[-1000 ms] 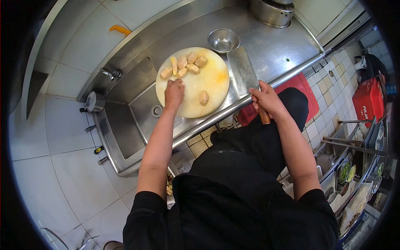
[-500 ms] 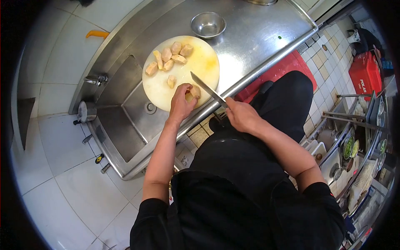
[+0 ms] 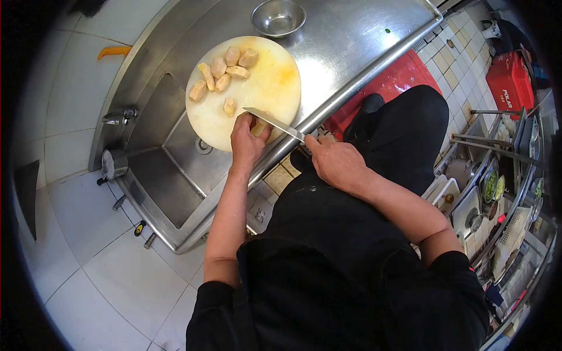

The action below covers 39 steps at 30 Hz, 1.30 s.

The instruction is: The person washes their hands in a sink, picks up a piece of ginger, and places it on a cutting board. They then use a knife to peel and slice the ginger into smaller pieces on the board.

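My left hand [image 3: 247, 139] is closed around a pale, peeled tuber [image 3: 258, 128] at the near edge of a round white cutting board [image 3: 275, 76]. The fingers hide much of that tuber. In my right hand [image 3: 336, 161] is a kitchen knife [image 3: 275, 123], gripped by the handle, its blade pointing left across the top of the held tuber, close to the left fingertips. Just beyond the left hand a small cut piece [image 3: 229, 106] lies alone. Several more peeled tuber pieces [image 3: 218, 66] are grouped at the board's far left.
The board rests on a stainless counter, partly over the sink basin [image 3: 167, 187]. A metal bowl [image 3: 278, 19] stands behind it, and a faucet [image 3: 120, 116] is at left. Below the counter's rail is a red surface [image 3: 386, 88]. Shelves with food containers [image 3: 492, 187] stand at right.
The knife has come down and left, from above the board onto the held tuber beside the left fingers. The whole view has shifted slightly, so the board appears further up and left.
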Each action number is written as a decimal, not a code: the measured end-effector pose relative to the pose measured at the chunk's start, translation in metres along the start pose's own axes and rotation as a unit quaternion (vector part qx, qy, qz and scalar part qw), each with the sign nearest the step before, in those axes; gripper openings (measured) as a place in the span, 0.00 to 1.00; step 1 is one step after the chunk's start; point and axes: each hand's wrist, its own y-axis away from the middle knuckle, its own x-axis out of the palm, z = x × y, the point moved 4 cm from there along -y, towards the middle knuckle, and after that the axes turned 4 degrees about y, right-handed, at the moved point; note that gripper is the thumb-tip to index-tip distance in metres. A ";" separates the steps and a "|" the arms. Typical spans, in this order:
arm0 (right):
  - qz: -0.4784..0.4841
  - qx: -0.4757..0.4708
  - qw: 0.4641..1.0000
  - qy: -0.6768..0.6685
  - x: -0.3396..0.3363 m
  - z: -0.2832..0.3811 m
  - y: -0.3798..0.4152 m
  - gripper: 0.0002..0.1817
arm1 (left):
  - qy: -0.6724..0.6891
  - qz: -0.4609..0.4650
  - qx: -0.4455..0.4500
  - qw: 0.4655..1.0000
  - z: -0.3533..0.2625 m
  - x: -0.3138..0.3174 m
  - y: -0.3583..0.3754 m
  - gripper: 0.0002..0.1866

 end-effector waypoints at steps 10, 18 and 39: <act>0.034 -0.008 0.998 -0.055 0.002 -0.002 -0.028 0.11 | 0.023 0.019 -0.006 1.000 -0.003 -0.004 -0.003 0.24; 0.033 -0.006 0.998 -0.061 0.009 -0.005 -0.046 0.12 | 0.027 0.008 0.000 1.000 0.002 -0.002 -0.001 0.23; 0.065 -0.014 0.996 -0.057 -0.001 0.000 -0.036 0.11 | 0.024 -0.002 -0.024 0.999 0.002 -0.001 0.001 0.25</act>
